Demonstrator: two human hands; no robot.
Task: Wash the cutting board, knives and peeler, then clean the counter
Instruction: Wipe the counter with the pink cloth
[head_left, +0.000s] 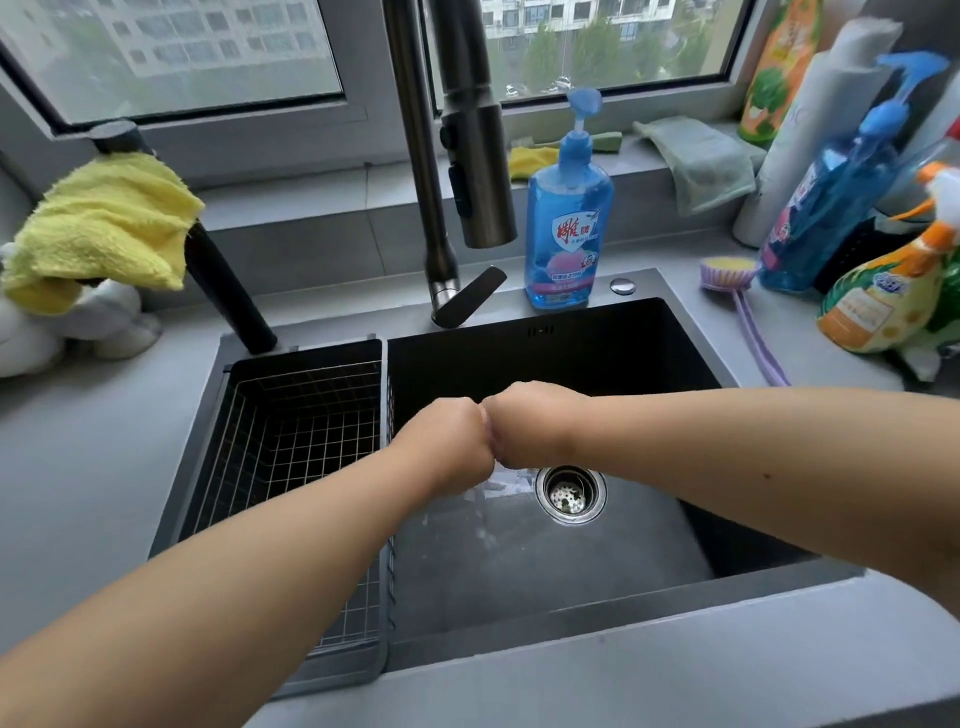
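My left hand (441, 447) and my right hand (530, 426) are pressed knuckle to knuckle over the dark sink (519, 566), just left of the drain (573, 492). Both are bent down at the wrist with the fingers curled under, out of sight. Something pale and wet (511, 475) shows just below them; I cannot tell if it is a cloth or water. Drops lie on the sink floor. No cutting board, knife or peeler is in view. The faucet spout (475, 135) hangs above, with no water visible.
A wire basket (291, 426) fills the sink's left part. A yellow cloth (104, 223) hangs at left. A blue soap bottle (569, 218) stands behind the sink. A purple brush (737, 291), spray bottles (883, 291) and a green cloth (701, 161) crowd the right counter.
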